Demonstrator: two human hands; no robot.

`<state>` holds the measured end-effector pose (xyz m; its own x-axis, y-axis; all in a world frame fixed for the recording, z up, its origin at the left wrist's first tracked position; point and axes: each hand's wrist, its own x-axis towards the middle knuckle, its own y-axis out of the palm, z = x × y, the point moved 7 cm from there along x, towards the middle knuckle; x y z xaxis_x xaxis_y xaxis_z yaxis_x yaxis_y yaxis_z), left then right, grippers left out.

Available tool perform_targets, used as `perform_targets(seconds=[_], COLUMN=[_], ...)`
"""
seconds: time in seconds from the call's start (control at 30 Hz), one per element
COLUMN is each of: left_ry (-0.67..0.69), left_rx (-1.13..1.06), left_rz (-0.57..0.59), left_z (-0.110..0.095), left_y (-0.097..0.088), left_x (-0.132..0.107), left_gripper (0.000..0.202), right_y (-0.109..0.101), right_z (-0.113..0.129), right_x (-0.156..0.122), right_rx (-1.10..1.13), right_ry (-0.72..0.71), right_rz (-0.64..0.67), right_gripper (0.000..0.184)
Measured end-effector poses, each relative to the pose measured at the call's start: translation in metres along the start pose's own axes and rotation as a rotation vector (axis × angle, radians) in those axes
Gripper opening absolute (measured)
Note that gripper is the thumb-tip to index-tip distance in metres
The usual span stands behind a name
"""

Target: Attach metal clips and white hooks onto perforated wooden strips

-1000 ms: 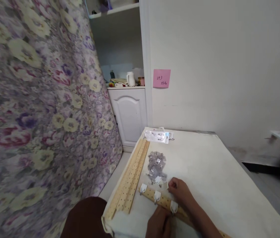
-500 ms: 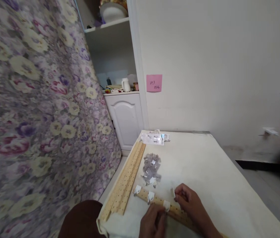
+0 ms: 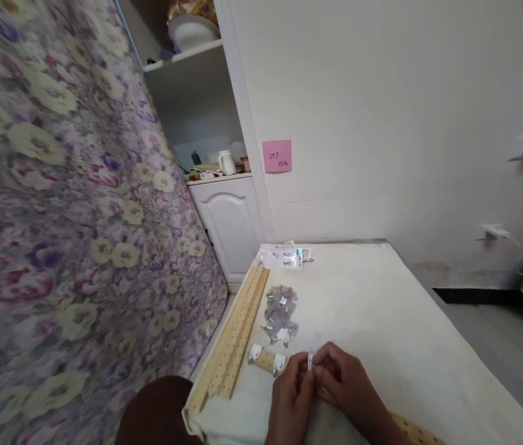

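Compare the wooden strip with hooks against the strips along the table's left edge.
The hooked strip bears white hooks; the left strips show none. The hooked strip is partly hidden by the left hand and right hand; the left strips lie clear of both. All are pale, perforated wood.

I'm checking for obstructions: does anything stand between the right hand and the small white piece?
Nothing visible does. The small white piece appears edge-on between the left hand and right hand, at their fingertips; exact finger contact is unclear. The heap of grey pieces lies farther away, beyond the hands.
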<state>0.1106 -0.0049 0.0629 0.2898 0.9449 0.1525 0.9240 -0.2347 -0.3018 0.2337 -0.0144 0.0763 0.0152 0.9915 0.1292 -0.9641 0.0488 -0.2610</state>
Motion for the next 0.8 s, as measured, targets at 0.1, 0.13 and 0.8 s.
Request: perform_targets(seconds=[0.1, 0.13, 0.8], left_ry=[0.003, 0.002, -0.061], left_rx=[0.032, 0.042, 0.105], left_rz=[-0.02, -0.021, 0.002], left_z=[0.0, 0.0, 0.013], left_y=[-0.003, -0.004, -0.011], left_x=[-0.001, -0.001, 0.0], left_gripper=[0.028, 0.028, 0.031], right_y=[0.005, 0.006, -0.003], right_z=[-0.002, -0.003, -0.027], right_x=[0.001, 0.001, 0.008], right_rx=[0.046, 0.062, -0.037], right_ry=[0.01, 0.011, 0.048], right_rz=[0.028, 0.037, 0.09], right_gripper=[0.005, 0.005, 0.012])
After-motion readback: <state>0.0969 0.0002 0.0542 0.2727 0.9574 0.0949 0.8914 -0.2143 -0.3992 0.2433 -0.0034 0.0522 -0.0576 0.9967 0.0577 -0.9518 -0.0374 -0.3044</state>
